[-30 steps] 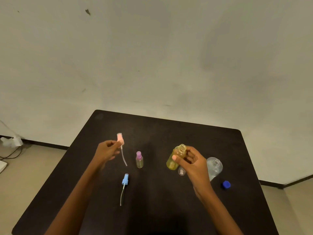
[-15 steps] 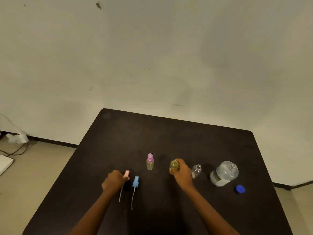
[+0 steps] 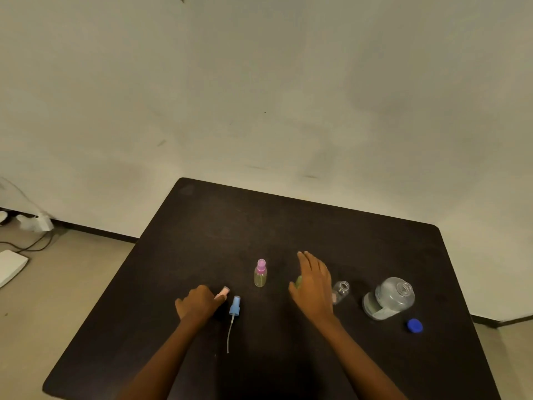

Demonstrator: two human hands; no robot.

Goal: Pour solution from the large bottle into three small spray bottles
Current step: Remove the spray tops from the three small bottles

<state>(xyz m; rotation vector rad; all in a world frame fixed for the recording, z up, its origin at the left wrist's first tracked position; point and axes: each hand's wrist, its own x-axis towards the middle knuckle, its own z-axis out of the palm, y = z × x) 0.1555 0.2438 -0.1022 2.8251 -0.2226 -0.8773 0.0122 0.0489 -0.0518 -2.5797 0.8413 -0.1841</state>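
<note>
My left hand [image 3: 199,304] lies on the black table [image 3: 288,232] and grips a pink spray cap [image 3: 223,293], whose tip shows past the fingers. A blue spray cap with its tube [image 3: 233,310] lies just right of it. A small bottle with a purple cap [image 3: 260,273] stands upright, holding yellowish liquid. My right hand [image 3: 314,284] hovers with straight fingers over a small yellow-filled bottle [image 3: 298,281], mostly hiding it. An uncapped clear small bottle [image 3: 340,291] stands right of that hand. The large clear bottle [image 3: 389,297] stands uncapped further right.
A blue screw cap [image 3: 415,326] lies near the table's right edge, in front of the large bottle. On the floor at left are a white box [image 3: 10,267] and cables with a plug [image 3: 36,223]. A pale wall stands behind the table.
My left hand lowered the pink spray cap to the table beside the blue one. My right hand set the yellow bottle down and let go, its fingers now straightened above it.
</note>
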